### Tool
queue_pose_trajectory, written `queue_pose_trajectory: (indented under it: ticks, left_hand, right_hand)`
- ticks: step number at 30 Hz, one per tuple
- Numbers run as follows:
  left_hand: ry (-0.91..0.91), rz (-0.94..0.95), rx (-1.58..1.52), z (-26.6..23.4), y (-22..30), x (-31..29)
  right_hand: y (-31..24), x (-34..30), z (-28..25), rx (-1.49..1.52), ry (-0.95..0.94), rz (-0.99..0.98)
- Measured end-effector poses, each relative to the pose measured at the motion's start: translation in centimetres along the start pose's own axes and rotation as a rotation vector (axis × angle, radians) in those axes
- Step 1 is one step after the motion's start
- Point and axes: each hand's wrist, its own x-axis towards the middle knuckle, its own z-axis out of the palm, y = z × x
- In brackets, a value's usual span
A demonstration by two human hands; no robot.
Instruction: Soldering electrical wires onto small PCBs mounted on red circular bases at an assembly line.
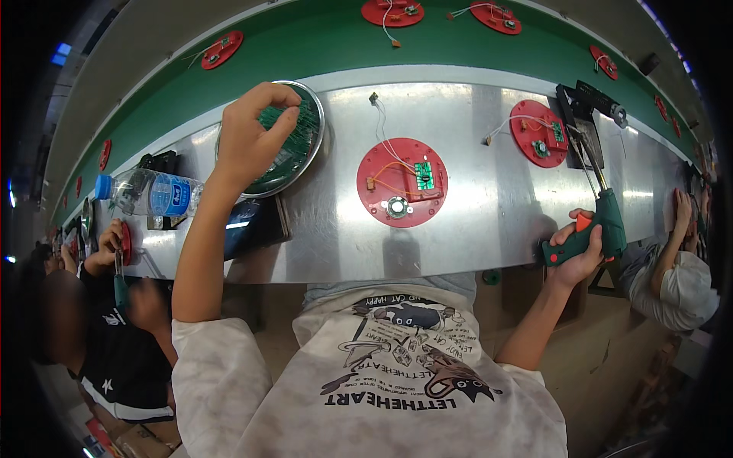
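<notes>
My left hand (252,133) is over a round metal bowl (319,114), its thumb and forefinger pinched together. Whatever the fingertips hold is too small to make out. Thin green wire-like pieces (304,141) fill the bowl. In my right hand (579,258) is a green soldering gun (608,221), gripped by its handle with the metal tip pointing up toward a black stand (588,137). Between my hands a red disc (374,195) lies on the bench, bearing a green circuit board (424,175), a round silver part (397,207) and thin wires.
A second wired red disc (525,153) lies beside the stand. Left of the bowl are a water bottle (149,192) and a dark flat device (252,229). More red discs sit on the green strip (305,46) behind. Co-workers (114,359) are at both sides.
</notes>
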Motion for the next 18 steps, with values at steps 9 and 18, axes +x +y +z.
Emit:
queue_pose_trajectory:
  ticks: [9,18]
  left_hand:
    - [0.001,-0.035,-0.083,7.2,10.4,-4.0]
    - [0.052,-0.004,0.024,11.4,9.4,-5.5]
  right_hand:
    - [-1.2,-4.9,2.7,-0.089,-0.423,-0.027]
    - [-1.2,-6.3,2.2,-0.34,-0.713,0.041]
